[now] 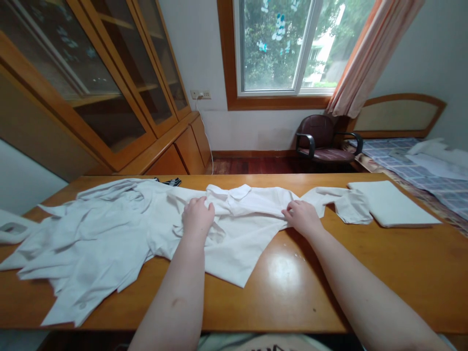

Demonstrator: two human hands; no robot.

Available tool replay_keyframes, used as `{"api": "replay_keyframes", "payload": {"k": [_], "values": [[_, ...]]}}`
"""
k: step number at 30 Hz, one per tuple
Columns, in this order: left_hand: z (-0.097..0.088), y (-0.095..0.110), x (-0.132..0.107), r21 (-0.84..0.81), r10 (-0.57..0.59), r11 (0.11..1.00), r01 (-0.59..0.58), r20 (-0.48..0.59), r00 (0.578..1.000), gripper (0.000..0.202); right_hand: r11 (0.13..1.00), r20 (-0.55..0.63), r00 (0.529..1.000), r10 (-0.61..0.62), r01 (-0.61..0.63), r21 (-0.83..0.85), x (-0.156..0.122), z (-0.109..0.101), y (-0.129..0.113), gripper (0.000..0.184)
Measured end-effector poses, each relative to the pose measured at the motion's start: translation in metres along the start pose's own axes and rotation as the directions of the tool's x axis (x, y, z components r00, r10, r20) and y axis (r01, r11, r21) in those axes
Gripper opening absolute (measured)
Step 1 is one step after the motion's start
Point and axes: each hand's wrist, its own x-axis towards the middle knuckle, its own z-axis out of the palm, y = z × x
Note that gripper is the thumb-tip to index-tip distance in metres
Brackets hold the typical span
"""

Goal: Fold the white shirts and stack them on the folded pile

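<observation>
A white collared shirt [241, 229] lies spread across the middle of a wooden table [292, 282], its collar toward the far edge. My left hand [197, 217] is closed, pinching the shirt fabric just left of the collar. My right hand [302, 217] is closed too, gripping the shirt's edge below the right shoulder. One short sleeve [347, 204] stretches out to the right.
A heap of crumpled white garments [84, 243] covers the table's left part. A neatly folded white piece [393, 204] sits at the far right. Beyond the table stand a wooden glass-door cabinet [109, 97], a dark office chair [321, 141] and a bed [420, 165].
</observation>
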Motion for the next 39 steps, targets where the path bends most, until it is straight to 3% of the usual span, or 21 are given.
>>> {"api": "replay_keyframes", "payload": {"k": [2,4,8,11,13,15,16,17,20,23,26,28,30,34,39], "values": [[0.006,0.001,0.001,0.014,0.05,0.999,-0.051,0.054,0.997,0.043,0.987,-0.007,0.99,-0.14,0.14,0.076,-0.004,-0.001,-0.008,0.029],[0.01,0.002,0.002,-0.018,0.099,0.995,-0.098,0.033,0.995,0.045,0.975,0.047,0.981,-0.188,0.181,0.127,-0.009,0.0,-0.015,0.031],[0.006,0.007,-0.003,-0.125,0.18,0.971,-0.203,-0.173,0.968,0.049,0.984,0.096,0.987,-0.131,0.118,0.135,-0.01,0.011,-0.017,0.04],[-0.006,0.012,-0.009,-0.195,0.288,0.925,-0.326,-0.2,0.936,0.043,0.989,0.122,0.989,-0.088,0.072,0.128,-0.004,0.021,-0.008,0.058],[-0.014,0.015,-0.014,-0.262,0.459,0.842,-0.471,-0.111,0.882,0.038,0.989,0.148,0.986,-0.078,0.058,0.134,0.001,0.026,0.001,0.063],[-0.021,0.018,-0.019,-0.323,0.624,0.743,-0.586,0.019,0.781,0.029,0.988,0.167,0.983,-0.077,0.053,0.143,0.005,0.028,0.009,0.064],[-0.023,0.019,-0.021,-0.335,0.667,0.718,-0.61,0.08,0.741,0.025,0.989,0.169,0.983,-0.072,0.048,0.139,0.006,0.029,0.012,0.064],[-0.024,0.02,-0.023,-0.327,0.674,0.722,-0.61,0.131,0.727,0.022,0.991,0.158,0.986,-0.055,0.035,0.126,0.007,0.028,0.013,0.065],[-0.021,0.021,-0.026,-0.246,0.591,0.803,-0.542,0.222,0.775,0.023,0.997,0.045,0.999,-0.013,0.009,0.08,0.006,0.022,0.011,0.067],[-0.015,0.019,-0.027,-0.21,0.557,0.83,-0.516,0.309,0.77,0.036,0.957,-0.033,0.974,-0.223,0.226,0.184,-0.002,0.012,-0.003,0.045],[-0.01,0.017,-0.027,-0.208,0.574,0.818,-0.537,0.362,0.734,0.043,0.758,-0.01,0.845,-0.535,0.485,0.436,-0.013,0.007,-0.024,0.033],[-0.008,0.016,-0.027,-0.212,0.593,0.802,-0.558,0.387,0.706,0.047,0.658,0.008,0.771,-0.637,0.538,0.526,-0.019,0.009,-0.036,0.047],[-0.005,0.016,-0.027,-0.213,0.608,0.789,-0.576,0.403,0.684,0.052,0.637,0.04,0.741,-0.67,0.546,0.545,-0.021,0.013,-0.044,0.055],[0.001,0.015,-0.025,-0.2,0.582,0.812,-0.548,0.355,0.732,0.032,0.657,0.101,0.762,-0.639,0.474,0.586,-0.017,0.02,-0.046,0.018],[0.005,0.015,-0.02,-0.214,0.545,0.838,-0.502,0.265,0.795,0.019,0.668,0.201,0.852,-0.484,0.211,0.714,-0.014,0.015,-0.035,0.025]]}}
